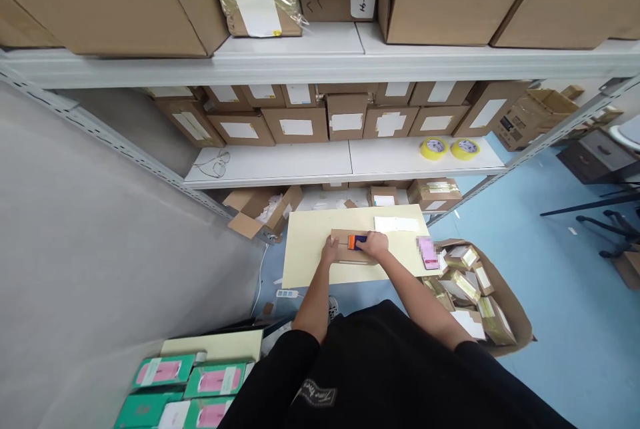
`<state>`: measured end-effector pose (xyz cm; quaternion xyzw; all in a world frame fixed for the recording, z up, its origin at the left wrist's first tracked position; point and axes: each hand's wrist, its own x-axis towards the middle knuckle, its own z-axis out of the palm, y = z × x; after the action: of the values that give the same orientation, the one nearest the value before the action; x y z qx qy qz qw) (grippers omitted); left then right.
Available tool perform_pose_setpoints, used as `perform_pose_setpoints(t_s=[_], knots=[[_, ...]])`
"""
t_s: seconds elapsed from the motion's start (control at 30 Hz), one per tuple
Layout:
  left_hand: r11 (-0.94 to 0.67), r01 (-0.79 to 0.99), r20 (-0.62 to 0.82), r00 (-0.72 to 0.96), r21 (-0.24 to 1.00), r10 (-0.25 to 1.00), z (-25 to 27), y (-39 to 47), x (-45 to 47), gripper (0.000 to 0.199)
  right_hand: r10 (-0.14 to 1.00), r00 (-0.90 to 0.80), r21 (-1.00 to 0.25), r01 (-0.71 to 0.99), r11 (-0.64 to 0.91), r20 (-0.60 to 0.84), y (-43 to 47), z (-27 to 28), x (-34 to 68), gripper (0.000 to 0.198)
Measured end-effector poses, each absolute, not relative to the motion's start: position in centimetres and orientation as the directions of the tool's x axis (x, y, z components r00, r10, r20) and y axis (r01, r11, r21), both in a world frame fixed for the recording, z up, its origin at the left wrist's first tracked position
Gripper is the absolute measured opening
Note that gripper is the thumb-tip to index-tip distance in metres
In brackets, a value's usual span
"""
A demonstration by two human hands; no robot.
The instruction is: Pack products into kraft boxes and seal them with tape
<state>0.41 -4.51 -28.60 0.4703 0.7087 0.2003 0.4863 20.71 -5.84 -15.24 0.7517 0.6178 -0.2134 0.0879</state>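
Brace small cardboard carton point(345, 256), mid cream surface point(305, 269), w/ L hand point(329, 249) at left end; can't tell spread of L fingers. Guide orange-and-blue handheld tool point(353, 242), on carton top, w/ R hand point(377, 244), clasped in fingers; prob. best run straight along centre seam, pressed evenly, w/ carton held firm vs. slipping.

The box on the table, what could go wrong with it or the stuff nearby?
The orange-and-blue tool in the right hand might slip along the box and bump the left hand at its left end. What looks like a pink phone lies near the table edge, so a nudge could drop it into the big carton of parcels.
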Motion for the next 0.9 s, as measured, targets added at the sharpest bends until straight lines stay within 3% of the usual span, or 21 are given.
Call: perform_pose_setpoints(t_s=[0.13, 0.3, 0.5, 0.63, 0.9], knots=[[0.48, 0.5, -0.514, -0.08, 0.721, 0.854, -28.8, -5.9, 2.3, 0.066, 0.854, 0.146, -0.136, 0.96, -0.244, -0.5, -5.5, -14.9, 22.6, 0.056], [0.451, 0.559, -0.514, -0.052, 0.696, 0.856, -28.9, -6.6, 5.5, 0.069, 0.852, 0.1, -0.136, 0.971, -0.196, -0.514, -5.9, -14.3, 26.1, 0.064], [0.388, 0.649, -0.503, -0.01, 0.654, 0.864, -28.5, -6.8, 7.8, 0.063, 0.83, 0.092, -0.088, 0.982, -0.167, -0.55, -6.9, -14.3, 31.5, 0.07], [0.366, 0.678, -0.497, -0.001, 0.638, 0.868, -28.5, -6.6, 7.6, 0.061, 0.807, 0.128, -0.044, 0.981, -0.186, -0.577, -8.1, -14.2, 37.0, 0.062], [0.361, 0.603, -0.489, 0.056, 0.711, 0.871, -28.6, -6.1, 6.8, 0.06, 0.78, 0.235, 0.0, 0.958, -0.288, -0.58, -10.2, -13.3, 44.5, 0.058]])
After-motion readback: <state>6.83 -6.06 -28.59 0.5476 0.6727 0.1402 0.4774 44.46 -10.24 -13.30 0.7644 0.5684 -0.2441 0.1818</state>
